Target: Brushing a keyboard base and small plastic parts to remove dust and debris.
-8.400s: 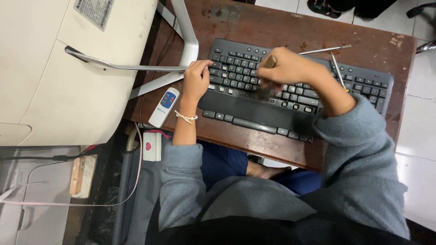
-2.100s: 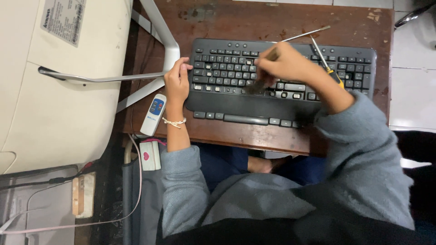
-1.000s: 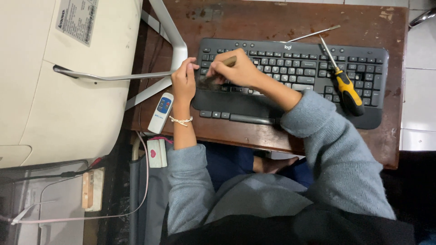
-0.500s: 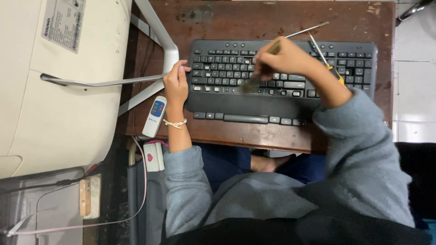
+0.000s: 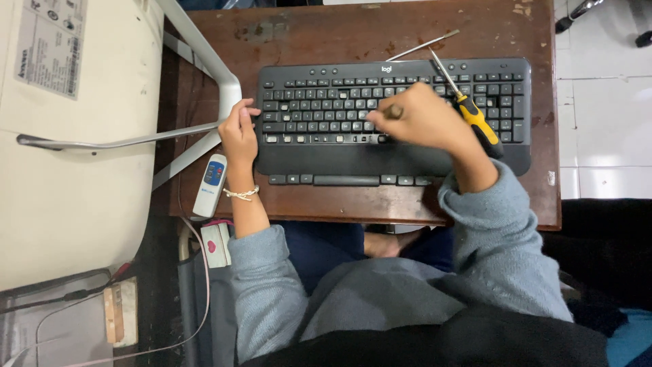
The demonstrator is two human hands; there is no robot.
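Lying flat across the middle of the brown wooden worktop (image 5: 326, 41), the black keyboard (image 5: 339, 102) sits under both your hands. Your left hand (image 5: 238, 132) braces its left edge, fingers curled against the frame and touching it. Your right hand (image 5: 424, 121) is clenched around a small tool with a brownish handle end (image 5: 394, 111), held over the middle keys. A yellow-handled screwdriver (image 5: 472, 115) rests on the keyboard's right part, beside your right hand.
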